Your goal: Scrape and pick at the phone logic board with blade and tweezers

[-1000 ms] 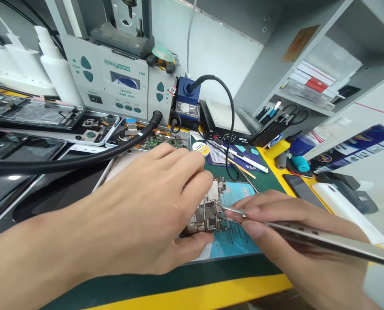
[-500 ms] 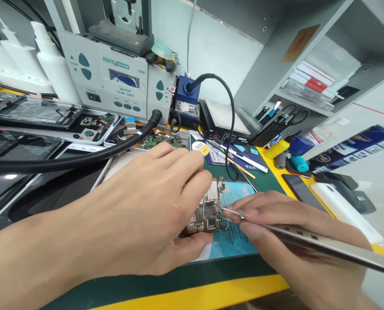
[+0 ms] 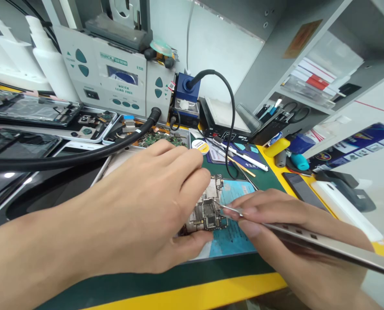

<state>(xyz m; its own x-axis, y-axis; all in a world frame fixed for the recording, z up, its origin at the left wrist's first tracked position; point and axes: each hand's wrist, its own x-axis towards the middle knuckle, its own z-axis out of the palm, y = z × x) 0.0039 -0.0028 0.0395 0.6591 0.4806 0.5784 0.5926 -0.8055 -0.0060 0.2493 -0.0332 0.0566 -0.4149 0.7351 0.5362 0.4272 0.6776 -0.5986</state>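
A small phone circuit board (image 3: 208,212) lies on a light blue sheet (image 3: 235,234) on the green mat. My left hand (image 3: 140,211) curls over the board's left side, thumb and fingertips pinching its edges. My right hand (image 3: 285,232) grips metal tweezers (image 3: 311,239). The tweezers' tips touch the top of the board near its middle. The long steel body of the tweezers runs back to the right edge of the view.
A grey soldering station (image 3: 114,77) stands at the back with a thick black hose (image 3: 75,157) running left. Opened phones (image 3: 43,112) lie at the left. A blue stand (image 3: 187,97), tools (image 3: 240,157), a yellow solder tin (image 3: 201,146) and shelves (image 3: 311,82) fill the right.
The tweezers' tips have crept slightly left and up across the board. Both hands otherwise stay in place; the view has shifted a little.
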